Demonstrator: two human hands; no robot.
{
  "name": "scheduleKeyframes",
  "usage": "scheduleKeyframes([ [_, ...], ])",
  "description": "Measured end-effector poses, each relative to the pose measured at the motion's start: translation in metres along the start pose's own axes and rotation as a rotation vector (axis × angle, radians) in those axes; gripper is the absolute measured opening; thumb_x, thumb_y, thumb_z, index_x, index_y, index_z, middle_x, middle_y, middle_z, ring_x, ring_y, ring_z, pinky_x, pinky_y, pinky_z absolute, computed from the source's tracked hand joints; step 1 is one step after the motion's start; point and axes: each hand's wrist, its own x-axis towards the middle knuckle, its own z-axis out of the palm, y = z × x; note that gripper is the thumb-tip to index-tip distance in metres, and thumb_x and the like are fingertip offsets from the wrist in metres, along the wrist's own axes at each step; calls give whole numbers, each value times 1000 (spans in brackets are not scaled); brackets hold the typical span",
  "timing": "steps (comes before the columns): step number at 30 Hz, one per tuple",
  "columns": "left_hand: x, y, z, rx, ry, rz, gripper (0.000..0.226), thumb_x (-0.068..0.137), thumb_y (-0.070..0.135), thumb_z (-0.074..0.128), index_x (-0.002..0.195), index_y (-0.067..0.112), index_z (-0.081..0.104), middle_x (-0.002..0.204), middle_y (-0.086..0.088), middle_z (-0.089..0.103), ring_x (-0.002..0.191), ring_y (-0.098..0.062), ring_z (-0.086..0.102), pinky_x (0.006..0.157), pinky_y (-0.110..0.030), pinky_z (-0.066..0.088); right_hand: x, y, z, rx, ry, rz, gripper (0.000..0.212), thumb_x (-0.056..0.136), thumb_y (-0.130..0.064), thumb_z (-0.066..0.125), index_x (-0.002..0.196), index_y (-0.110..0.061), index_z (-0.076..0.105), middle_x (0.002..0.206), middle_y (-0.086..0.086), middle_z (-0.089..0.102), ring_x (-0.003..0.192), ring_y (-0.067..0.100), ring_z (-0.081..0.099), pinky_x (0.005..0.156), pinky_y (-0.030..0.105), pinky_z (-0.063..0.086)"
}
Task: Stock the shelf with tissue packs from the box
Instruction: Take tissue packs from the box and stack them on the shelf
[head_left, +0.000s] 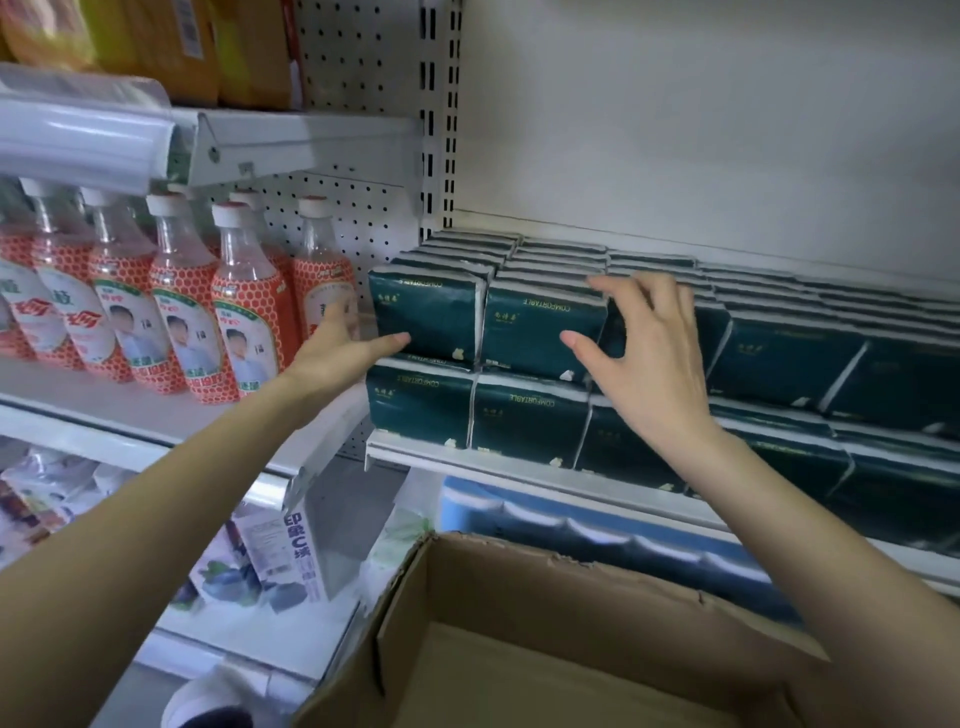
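Dark green tissue packs (540, 332) stand in two stacked layers on a white shelf (467, 460) at the right. My left hand (343, 348) lies against the left end of the top row, thumb on the front of the leftmost pack (431, 312). My right hand (644, 343) reaches to the second top pack with spread fingers, thumb on its front and fingertips at its top right corner. Neither hand grips a pack. An open cardboard box (519, 649) sits low in front of me; the part of its inside that I see holds nothing.
Bottles with orange-and-white labels (171, 322) fill the shelf to the left. A white perforated upright (439, 114) divides the two bays. Blue packs (571, 525) sit on the shelf below the tissues. Cartons and bags (291, 551) are at lower left.
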Motion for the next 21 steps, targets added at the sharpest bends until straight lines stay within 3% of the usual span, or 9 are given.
scheduleKeyframes([
  [4, -43, -20, -8, 14, 82, 14, 83, 87, 39, 67, 152, 19, 18, 148, -6, 40, 133, -25, 42, 112, -46, 34, -43, -22, 3, 182, -36, -49, 43, 87, -30, 68, 126, -16, 57, 114, 2, 48, 108, 17, 43, 91, 25, 35],
  [9, -140, -69, 5, 77, 54, -56, 75, 92, 33, 61, 153, 21, 18, 153, -2, 34, 140, -16, 33, 109, -29, 30, -139, -49, 37, 405, -342, -32, 31, 88, -26, 68, 117, -19, 59, 107, -10, 42, 95, 7, 50, 79, 24, 42],
  [12, -207, -108, 20, 83, 2, -145, 74, 93, 31, 61, 153, 20, 18, 154, 3, 32, 139, -8, 31, 110, -24, 26, -207, -57, 68, 393, -659, 89, 26, 86, -27, 69, 110, -21, 61, 106, -7, 47, 90, 6, 51, 79, 24, 42],
  [15, -262, -136, 31, -76, -11, -289, 62, 93, 20, 61, 147, 20, 31, 141, 6, 45, 128, -2, 42, 102, -17, 33, -277, -66, 98, 410, -1016, 217, 9, 85, -26, 71, 91, -25, 64, 92, -7, 55, 79, 7, 53, 76, 25, 42],
  [16, -277, -143, 34, -145, -25, -321, 53, 94, 14, 60, 141, 22, 38, 134, 10, 52, 121, 0, 48, 97, -13, 37, -297, -69, 106, 414, -1084, 259, 8, 85, -28, 70, 86, -29, 63, 88, -10, 59, 77, 4, 54, 74, 25, 42],
  [18, -297, -155, 38, -211, -28, -339, 46, 96, 4, 54, 136, 24, 43, 126, 16, 56, 113, 8, 53, 91, -3, 38, -331, -75, 123, 399, -1185, 335, 14, 84, -34, 70, 95, -26, 66, 94, -9, 67, 84, 4, 57, 73, 23, 43],
  [19, -302, -160, 39, -209, -24, -338, 50, 97, 1, 51, 140, 23, 40, 131, 17, 54, 117, 11, 49, 93, 0, 35, -344, -77, 130, 421, -1239, 395, 25, 82, -38, 71, 101, -23, 66, 100, -6, 69, 89, 6, 59, 76, 25, 45],
  [21, -307, -165, 40, -182, -11, -310, 53, 98, 0, 46, 142, 26, 35, 139, 18, 46, 124, 14, 40, 101, 1, 27, -362, -81, 143, 528, -1291, 528, 31, 78, -43, 75, 95, -19, 67, 97, 2, 71, 87, 12, 63, 80, 34, 50],
])
